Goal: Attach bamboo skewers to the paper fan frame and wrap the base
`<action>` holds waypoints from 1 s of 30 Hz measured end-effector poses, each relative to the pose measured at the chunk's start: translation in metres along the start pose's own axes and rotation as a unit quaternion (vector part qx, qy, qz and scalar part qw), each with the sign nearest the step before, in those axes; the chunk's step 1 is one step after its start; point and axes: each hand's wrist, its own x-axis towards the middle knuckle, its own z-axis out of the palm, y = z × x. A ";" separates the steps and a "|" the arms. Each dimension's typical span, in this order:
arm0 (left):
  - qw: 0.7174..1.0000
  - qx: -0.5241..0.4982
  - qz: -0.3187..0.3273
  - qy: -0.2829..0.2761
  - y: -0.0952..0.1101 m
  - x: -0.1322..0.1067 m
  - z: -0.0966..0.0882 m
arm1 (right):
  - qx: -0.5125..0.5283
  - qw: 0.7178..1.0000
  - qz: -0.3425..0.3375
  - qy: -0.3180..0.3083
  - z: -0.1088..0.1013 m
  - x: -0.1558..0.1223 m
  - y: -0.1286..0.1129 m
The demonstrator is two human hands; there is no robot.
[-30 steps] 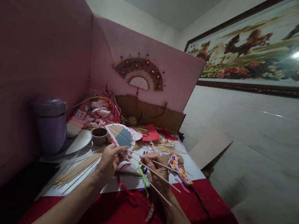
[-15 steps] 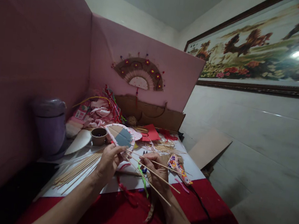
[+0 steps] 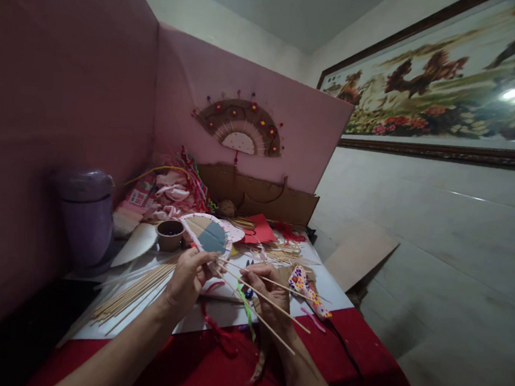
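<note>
My left hand is closed on a half-round cardboard piece, tan and blue-grey with a pale fabric rim. Several thin wooden sticks fan out from its lower right edge toward me. My right hand is closed, thumb and fingers pinching at these sticks; exactly which one it grips is partly hidden. Below the hands lie a green ribbon and red ribbon. A flower-patterned glue gun with a black cable rests just right of my right hand.
A bundle of wooden sticks lies at the left, near a brown cup and a purple lidded bin. Red paper and pink fabric sit farther back. A decorated fan hangs on the pink panel.
</note>
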 end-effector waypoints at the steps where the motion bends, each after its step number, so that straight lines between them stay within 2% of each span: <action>1: 1.000 0.001 0.000 0.000 0.000 0.000 0.000 | -0.001 1.000 0.000 -0.003 0.000 0.000 0.000; 6: 1.000 0.001 -0.002 0.004 0.003 -0.002 0.004 | 0.005 1.000 0.004 -0.001 -0.001 -0.001 0.000; 9: 1.000 -0.006 -0.003 0.017 0.003 -0.002 0.005 | -0.011 1.000 0.007 -0.024 -0.002 -0.001 -0.002; 12: 1.000 -0.020 -0.001 0.022 0.002 -0.002 0.006 | -0.019 0.999 0.024 -0.032 -0.005 0.000 0.000; 17: 0.999 -0.043 -0.012 0.022 0.004 -0.002 0.007 | -0.055 0.997 0.056 -0.011 -0.007 0.005 0.008; 21: 0.997 -0.061 -0.032 0.027 0.007 -0.001 0.007 | -0.074 0.994 0.072 -0.025 -0.004 0.005 0.009; 24: 0.995 -0.072 -0.053 0.031 0.007 0.000 0.005 | -0.038 0.997 0.067 -0.029 -0.001 0.005 0.007; 28: 0.988 -0.079 -0.129 0.016 0.005 -0.001 0.004 | -0.022 0.997 0.056 -0.058 0.001 0.011 0.005; 30: 0.985 -0.079 -0.155 0.018 0.004 -0.002 0.005 | -0.035 0.996 0.027 -0.073 0.002 0.014 0.000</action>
